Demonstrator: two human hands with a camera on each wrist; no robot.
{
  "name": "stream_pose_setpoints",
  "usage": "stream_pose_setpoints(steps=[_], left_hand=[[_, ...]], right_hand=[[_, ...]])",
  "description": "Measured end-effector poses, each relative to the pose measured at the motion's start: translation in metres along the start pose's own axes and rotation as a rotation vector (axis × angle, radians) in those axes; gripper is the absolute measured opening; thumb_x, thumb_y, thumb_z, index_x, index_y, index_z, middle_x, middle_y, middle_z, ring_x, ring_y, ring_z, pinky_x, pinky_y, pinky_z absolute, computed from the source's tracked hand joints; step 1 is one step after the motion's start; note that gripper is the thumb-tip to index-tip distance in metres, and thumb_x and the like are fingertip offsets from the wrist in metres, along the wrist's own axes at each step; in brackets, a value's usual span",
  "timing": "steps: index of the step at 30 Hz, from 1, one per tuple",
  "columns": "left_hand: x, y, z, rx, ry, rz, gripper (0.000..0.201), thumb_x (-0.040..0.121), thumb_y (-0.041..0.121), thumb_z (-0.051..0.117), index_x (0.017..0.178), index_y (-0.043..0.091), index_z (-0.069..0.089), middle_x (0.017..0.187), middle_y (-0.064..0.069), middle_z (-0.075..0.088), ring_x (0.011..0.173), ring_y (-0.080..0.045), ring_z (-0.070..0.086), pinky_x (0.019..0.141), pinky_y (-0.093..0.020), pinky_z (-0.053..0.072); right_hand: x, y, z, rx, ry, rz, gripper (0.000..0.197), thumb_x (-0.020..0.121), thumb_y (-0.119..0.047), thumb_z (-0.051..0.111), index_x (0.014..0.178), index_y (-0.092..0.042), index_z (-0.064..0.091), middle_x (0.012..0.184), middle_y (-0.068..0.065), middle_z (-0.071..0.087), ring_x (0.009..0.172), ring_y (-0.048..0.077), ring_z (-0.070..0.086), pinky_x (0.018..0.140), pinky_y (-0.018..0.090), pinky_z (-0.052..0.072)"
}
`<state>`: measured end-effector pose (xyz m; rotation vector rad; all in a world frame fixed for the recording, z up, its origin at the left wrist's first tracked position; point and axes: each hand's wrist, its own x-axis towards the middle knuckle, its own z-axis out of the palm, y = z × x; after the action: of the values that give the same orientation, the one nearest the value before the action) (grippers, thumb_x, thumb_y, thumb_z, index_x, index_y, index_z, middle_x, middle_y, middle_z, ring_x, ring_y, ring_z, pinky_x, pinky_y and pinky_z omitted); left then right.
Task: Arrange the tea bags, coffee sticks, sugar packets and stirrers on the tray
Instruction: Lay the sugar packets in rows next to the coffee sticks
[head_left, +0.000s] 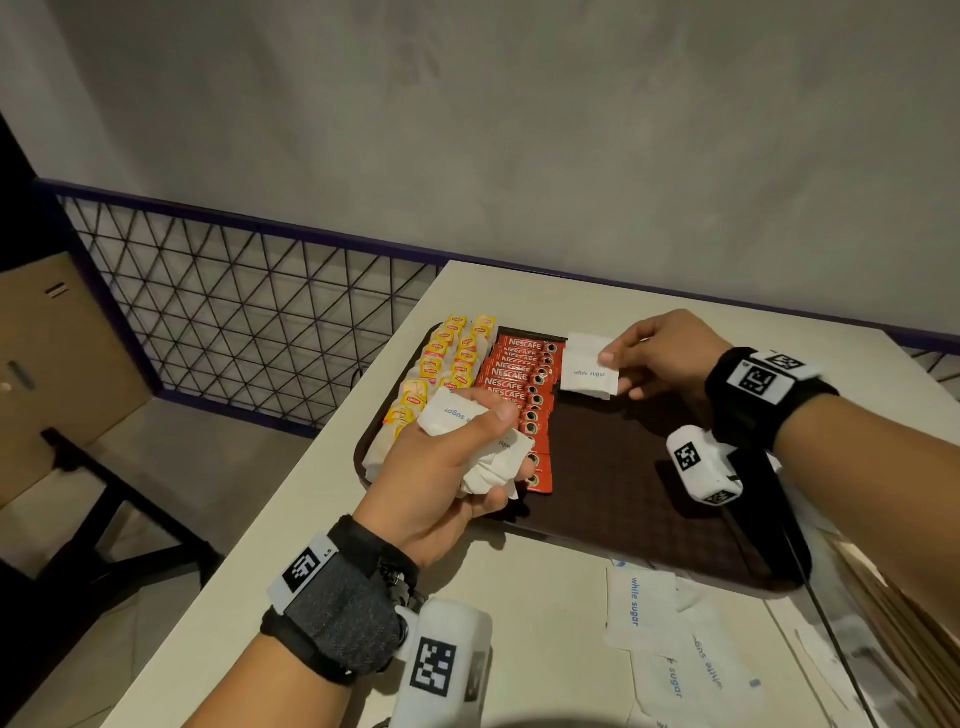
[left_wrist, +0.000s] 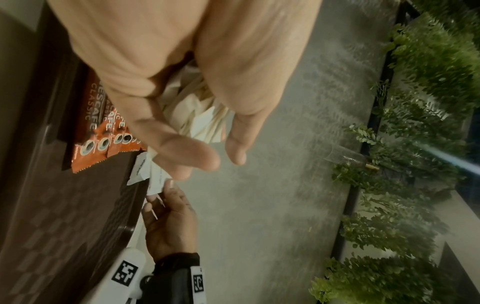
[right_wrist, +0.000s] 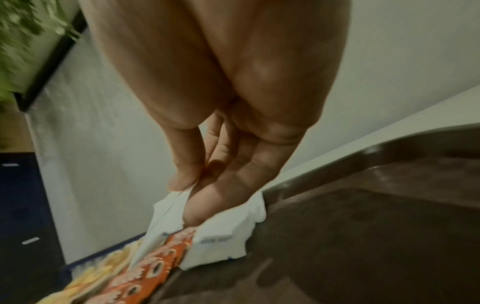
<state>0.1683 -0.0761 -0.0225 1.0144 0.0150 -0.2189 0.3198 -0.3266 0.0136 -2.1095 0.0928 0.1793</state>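
Head view. I have my left hand (head_left: 447, 467) at about 7 o'clock of the dark brown rectangular plastic tray (head_left: 623, 488), fingers curled tight round a crumpled bunch of white paper sugar packets (head_left: 480, 447). My right hand (head_left: 660, 358) sits at 1 o'clock of the tray, thumb and fingers pinching one flat white "white sugar" packet (head_left: 589, 371) by its right edge, over the tray's far end. Just beside that packet, toward 9 o'clock, the red Nescafe coffee sticks (head_left: 519, 387) lie in an overlapping column; further toward 9 o'clock, two columns of yellow-tagged tea bags (head_left: 447, 358). Loose white sugar packets (head_left: 641, 605) lie on the pale table (head_left: 322, 493) at 6 o'clock of the tray, off it.

Left wrist view. Left hand (left_wrist: 182, 92) clamped on the packet bunch (left_wrist: 197, 115); coffee sticks (left_wrist: 103, 131) at 9 o'clock; right hand (left_wrist: 168, 222) at 6 o'clock, fingertips on the single packet (left_wrist: 155, 181).

Right wrist view, blurred. Right hand (right_wrist: 221, 154): thumb and forefinger closed on the packet's edge (right_wrist: 168, 211). More white packets (right_wrist: 221, 242) lie on the tray (right_wrist: 363, 236) below, touching the coffee sticks (right_wrist: 155, 267). Tea bags (right_wrist: 103, 271) at 7 o'clock.
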Motion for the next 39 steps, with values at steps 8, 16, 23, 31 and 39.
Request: stream_pose_setpoints(steps=[8,16,23,31,39], left_hand=[[0.003,0.000,-0.004,-0.009,-0.004,0.000,0.021,0.080,0.023,0.077,0.098,0.022,0.066,0.091,-0.013,0.068,0.077,-0.030,0.067,0.040,-0.023,0.046],[0.004,-0.001,-0.005,-0.081,-0.040,-0.013,0.034,0.081,0.015,0.073,0.114,0.018,0.065,0.099,-0.019,0.069,0.082,-0.035,0.070,0.047,-0.028,0.054],[0.005,-0.005,-0.009,-0.133,-0.147,0.019,0.055,0.089,-0.011,0.046,0.135,0.015,0.060,0.108,-0.026,0.071,0.090,-0.043,0.070,0.057,-0.034,0.057],[-0.002,-0.004,0.000,0.024,-0.171,0.028,0.056,0.080,0.006,0.064,0.135,0.016,0.056,0.102,-0.022,0.070,0.073,-0.034,0.071,0.041,-0.026,0.048],[-0.005,-0.005,0.003,0.087,-0.247,-0.017,0.060,0.085,0.006,0.072,0.139,0.001,0.047,0.104,-0.024,0.070,0.075,-0.037,0.073,0.041,-0.026,0.051]], right_hand=[[0.029,0.013,0.011,-0.132,-0.031,0.131,0.022,0.081,-0.005,0.086,0.095,0.007,0.073,0.090,0.022,0.078,0.068,0.028,0.075,0.068,0.037,0.065],[0.030,0.008,0.011,-0.221,-0.008,0.136,0.041,0.079,-0.023,0.090,0.103,0.004,0.070,0.084,0.017,0.078,0.077,0.032,0.079,0.086,0.048,0.064],[-0.023,-0.025,0.007,-0.158,0.066,-0.050,0.032,0.094,-0.038,0.075,0.098,-0.007,0.071,0.095,0.015,0.074,0.072,0.024,0.073,0.063,0.036,0.065],[-0.124,-0.053,0.039,-0.020,-0.259,-0.274,0.026,0.089,-0.036,0.078,0.102,-0.014,0.076,0.088,0.011,0.076,0.070,0.021,0.070,0.068,0.041,0.064],[-0.133,-0.051,0.038,0.023,-0.250,-0.291,0.016,0.088,-0.013,0.080,0.102,-0.006,0.077,0.077,0.008,0.071,0.058,0.011,0.060,0.056,0.022,0.050]])
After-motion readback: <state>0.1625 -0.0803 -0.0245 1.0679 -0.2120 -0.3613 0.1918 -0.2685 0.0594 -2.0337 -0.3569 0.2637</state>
